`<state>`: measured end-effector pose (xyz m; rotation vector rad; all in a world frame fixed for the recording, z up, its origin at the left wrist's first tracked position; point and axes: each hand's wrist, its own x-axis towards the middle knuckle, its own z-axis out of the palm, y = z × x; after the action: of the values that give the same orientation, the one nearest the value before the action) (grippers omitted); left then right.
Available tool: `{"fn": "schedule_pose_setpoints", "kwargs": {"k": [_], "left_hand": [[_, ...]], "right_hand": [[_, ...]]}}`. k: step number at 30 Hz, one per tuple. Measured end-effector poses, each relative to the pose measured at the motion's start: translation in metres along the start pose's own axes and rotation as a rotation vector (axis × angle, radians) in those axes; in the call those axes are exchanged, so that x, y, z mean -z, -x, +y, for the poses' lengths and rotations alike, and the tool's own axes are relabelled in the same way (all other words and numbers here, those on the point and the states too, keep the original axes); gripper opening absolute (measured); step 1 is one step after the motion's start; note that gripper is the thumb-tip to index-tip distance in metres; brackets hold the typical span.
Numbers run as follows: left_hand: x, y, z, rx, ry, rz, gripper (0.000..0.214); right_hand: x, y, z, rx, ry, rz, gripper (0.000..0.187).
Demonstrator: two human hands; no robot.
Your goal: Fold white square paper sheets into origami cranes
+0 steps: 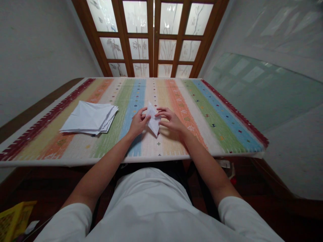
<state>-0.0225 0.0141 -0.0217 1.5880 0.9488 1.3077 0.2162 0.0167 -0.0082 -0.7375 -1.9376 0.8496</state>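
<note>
A small piece of folded white paper (153, 125), pointed at its top and bottom, is between my hands over the middle of the table. My left hand (138, 121) grips its left edge, the thumb lying on the front face. At the right edge, my right hand (172, 120) has its fingers bent and somewhat apart, their tips touching or very near the paper. Whether those fingertips pinch it I cannot tell. To the left lies a stack of white paper sheets (87, 116), creased and loosely aligned.
A striped, multicoloured cloth (123, 101) covers the table, whose near edge runs just in front of my body. Beyond the far edge stand wooden doors (153, 50) with glass panes. A glass sheet (264, 90) leans on the right wall. A yellow object (15, 218) is low at left.
</note>
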Motion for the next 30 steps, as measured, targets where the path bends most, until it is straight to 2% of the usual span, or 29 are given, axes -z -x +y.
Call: {"fn": "schedule_pose_setpoints", "kwargs": {"k": [3,6,10,14,21,25,30], "left_hand": [[0.000,0.002,0.001,0.030,0.052,-0.031,0.062],[0.000,0.003,0.003,0.000,0.058,0.028,0.052],[0.001,0.001,0.004,-0.062,-0.029,0.112,0.034],[0.004,0.000,0.006,-0.111,-0.085,0.026,0.022],[0.005,0.006,0.007,-0.113,-0.039,-0.176,0.049],[0.001,0.006,0.006,-0.096,-0.025,-0.152,0.053],[0.000,0.001,0.005,-0.071,-0.043,-0.045,0.037]], "right_hand": [[0.003,0.002,-0.002,-0.069,-0.154,-0.136,0.030],[0.003,0.003,-0.005,-0.095,-0.230,-0.162,0.030],[0.003,0.001,-0.004,-0.110,-0.217,-0.105,0.037],[0.003,-0.001,0.000,-0.134,-0.156,-0.013,0.048],[-0.002,-0.005,0.001,-0.206,-0.145,0.169,0.058],[-0.005,-0.006,0.001,-0.205,-0.141,0.203,0.060],[-0.008,-0.007,0.005,-0.186,-0.162,0.221,0.054]]}}
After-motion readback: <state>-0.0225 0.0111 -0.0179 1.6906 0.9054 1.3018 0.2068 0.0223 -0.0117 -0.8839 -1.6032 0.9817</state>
